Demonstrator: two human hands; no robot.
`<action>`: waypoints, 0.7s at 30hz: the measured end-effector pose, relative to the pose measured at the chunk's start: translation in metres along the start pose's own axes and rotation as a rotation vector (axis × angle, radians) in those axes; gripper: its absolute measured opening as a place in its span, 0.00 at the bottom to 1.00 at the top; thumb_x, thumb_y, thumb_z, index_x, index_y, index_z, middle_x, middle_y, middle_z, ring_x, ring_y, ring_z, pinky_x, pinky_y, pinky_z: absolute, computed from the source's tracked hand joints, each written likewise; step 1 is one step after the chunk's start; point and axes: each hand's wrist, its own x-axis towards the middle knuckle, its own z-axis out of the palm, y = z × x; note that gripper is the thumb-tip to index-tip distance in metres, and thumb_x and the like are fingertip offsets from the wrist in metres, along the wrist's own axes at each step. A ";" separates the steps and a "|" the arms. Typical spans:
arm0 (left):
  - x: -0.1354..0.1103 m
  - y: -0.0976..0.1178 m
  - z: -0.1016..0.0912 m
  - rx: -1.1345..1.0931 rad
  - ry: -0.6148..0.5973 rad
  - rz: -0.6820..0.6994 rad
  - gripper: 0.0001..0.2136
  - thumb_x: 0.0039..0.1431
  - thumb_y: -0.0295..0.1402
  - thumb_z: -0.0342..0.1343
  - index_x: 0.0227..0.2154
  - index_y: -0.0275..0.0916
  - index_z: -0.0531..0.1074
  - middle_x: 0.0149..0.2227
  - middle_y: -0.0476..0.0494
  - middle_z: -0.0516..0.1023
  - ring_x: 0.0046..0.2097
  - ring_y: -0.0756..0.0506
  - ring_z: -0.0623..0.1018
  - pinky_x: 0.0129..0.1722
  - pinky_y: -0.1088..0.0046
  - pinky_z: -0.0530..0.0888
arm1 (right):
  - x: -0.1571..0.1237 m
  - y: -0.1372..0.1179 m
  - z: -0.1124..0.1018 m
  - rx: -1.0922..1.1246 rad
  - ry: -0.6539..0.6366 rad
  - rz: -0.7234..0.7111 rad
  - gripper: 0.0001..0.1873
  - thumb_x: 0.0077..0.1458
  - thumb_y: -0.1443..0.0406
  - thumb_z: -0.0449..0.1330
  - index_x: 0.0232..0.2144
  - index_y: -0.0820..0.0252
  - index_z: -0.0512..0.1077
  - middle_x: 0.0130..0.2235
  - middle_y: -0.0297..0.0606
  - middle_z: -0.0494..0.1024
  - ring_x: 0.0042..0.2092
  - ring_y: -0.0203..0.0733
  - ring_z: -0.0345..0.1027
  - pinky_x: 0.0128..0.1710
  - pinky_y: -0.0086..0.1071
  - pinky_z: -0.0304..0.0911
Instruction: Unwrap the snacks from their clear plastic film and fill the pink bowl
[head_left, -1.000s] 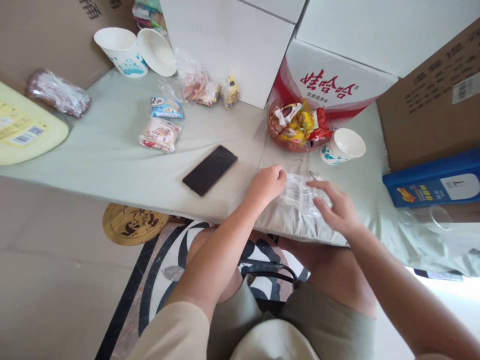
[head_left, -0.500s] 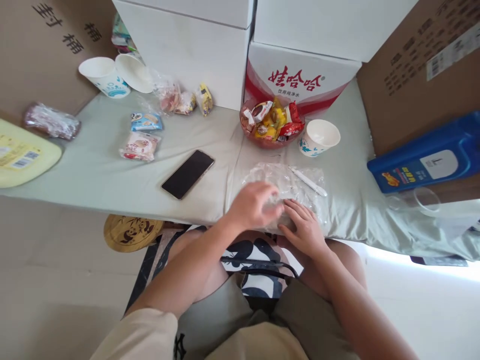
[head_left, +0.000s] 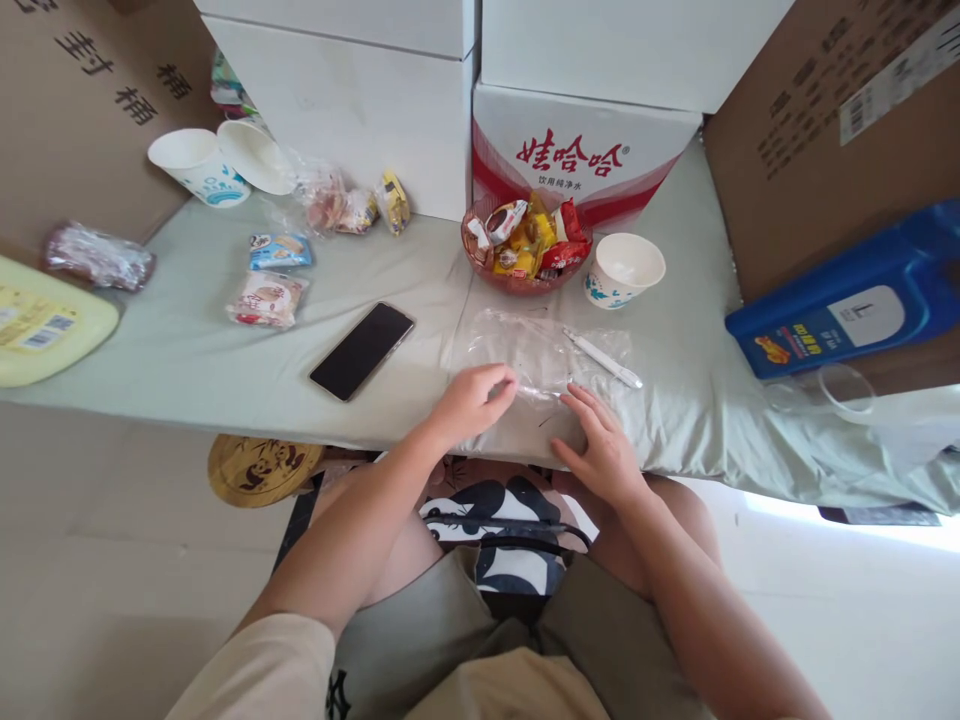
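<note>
A clear plastic bag [head_left: 517, 345] lies crumpled on the cloth in front of me. My left hand [head_left: 474, 402] pinches its near edge between thumb and fingers. At the bag's near right side, my right hand [head_left: 601, 445] is open, with fingers spread and fingertips at the edge of the plastic. On the bag's right part rests a slim white pen-like tool [head_left: 606, 360]; its exact kind is unclear. A dark phone [head_left: 362, 350] lies to the left of my left hand.
Behind the bag stand a pink bowl [head_left: 517, 285] of wrapped snacks and a paper cup [head_left: 624, 270]. Wrapped snacks [head_left: 268, 300] and tipped paper cups [head_left: 199, 168] are at the left. A blue bottle [head_left: 847, 290] leans at the right. White boxes [head_left: 345, 110] wall off the back.
My left hand has come down and left onto the bag's near edge. The bag is drawn out flatter and away from the table's front edge. My right hand's fingers have spread. The view shifted slightly.
</note>
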 end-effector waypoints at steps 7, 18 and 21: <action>0.002 -0.015 -0.016 -0.520 0.314 -0.152 0.14 0.63 0.45 0.54 0.29 0.40 0.67 0.28 0.49 0.76 0.33 0.49 0.79 0.40 0.71 0.76 | 0.006 0.009 -0.006 -0.057 0.251 0.101 0.06 0.62 0.64 0.56 0.35 0.53 0.74 0.37 0.40 0.82 0.52 0.55 0.76 0.52 0.53 0.71; 0.016 -0.036 -0.022 -0.559 0.540 -0.235 0.20 0.62 0.55 0.55 0.38 0.42 0.65 0.24 0.52 0.75 0.19 0.52 0.74 0.16 0.79 0.62 | 0.036 0.020 -0.031 0.545 0.153 0.211 0.35 0.51 0.60 0.69 0.58 0.48 0.60 0.34 0.30 0.78 0.43 0.46 0.77 0.56 0.54 0.67; 0.020 -0.037 -0.020 -0.499 0.605 -0.260 0.17 0.65 0.52 0.53 0.39 0.42 0.65 0.22 0.53 0.74 0.17 0.52 0.72 0.16 0.78 0.63 | 0.057 0.020 -0.023 0.615 0.212 0.353 0.30 0.51 0.59 0.68 0.54 0.50 0.62 0.31 0.27 0.75 0.36 0.40 0.75 0.50 0.47 0.71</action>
